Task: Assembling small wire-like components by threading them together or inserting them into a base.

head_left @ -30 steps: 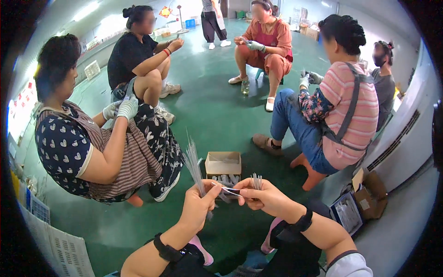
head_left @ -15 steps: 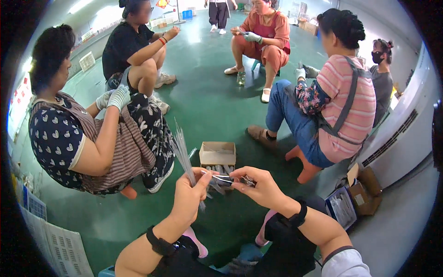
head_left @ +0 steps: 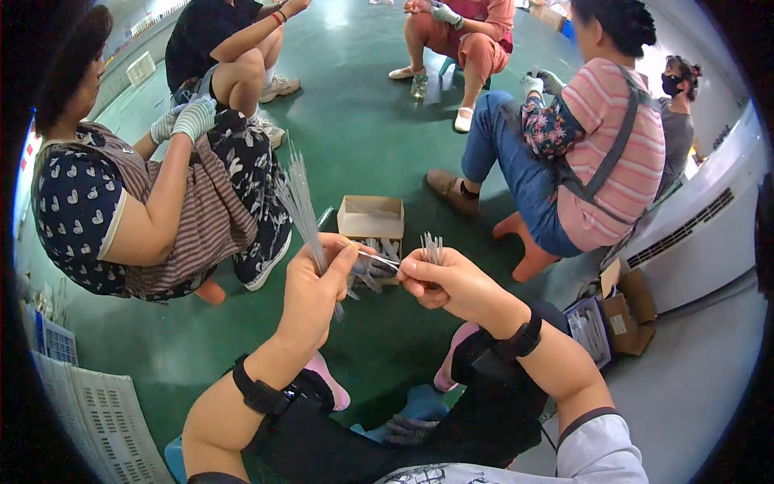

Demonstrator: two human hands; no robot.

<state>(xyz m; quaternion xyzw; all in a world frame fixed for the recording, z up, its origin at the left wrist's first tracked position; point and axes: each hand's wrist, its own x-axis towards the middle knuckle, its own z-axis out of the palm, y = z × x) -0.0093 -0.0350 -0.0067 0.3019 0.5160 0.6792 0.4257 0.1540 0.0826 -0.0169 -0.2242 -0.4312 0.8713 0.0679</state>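
Note:
My left hand [head_left: 314, 290] grips a fan of long thin clear strips [head_left: 300, 202] that stand up from its fist. My right hand [head_left: 439, 282] holds a short bunch of the same thin pieces [head_left: 432, 247] upright between its fingers. A single thin piece [head_left: 377, 258] spans between the two hands, with the thumbs of both close to it. Just beyond the hands an open small cardboard box [head_left: 371, 218] sits on the green floor with several loose strips [head_left: 367, 278] piled in front of it.
Several people sit on low stools in a ring on the green floor [head_left: 363, 137]: one in a striped apron [head_left: 145, 210] at left, one in a pink striped top [head_left: 588, 153] at right. Cardboard boxes [head_left: 621, 310] lie at right by a white unit [head_left: 701, 234].
The view has tipped downward and the hands now sit higher and larger in it. My hands have drawn closer together, with the single piece between them.

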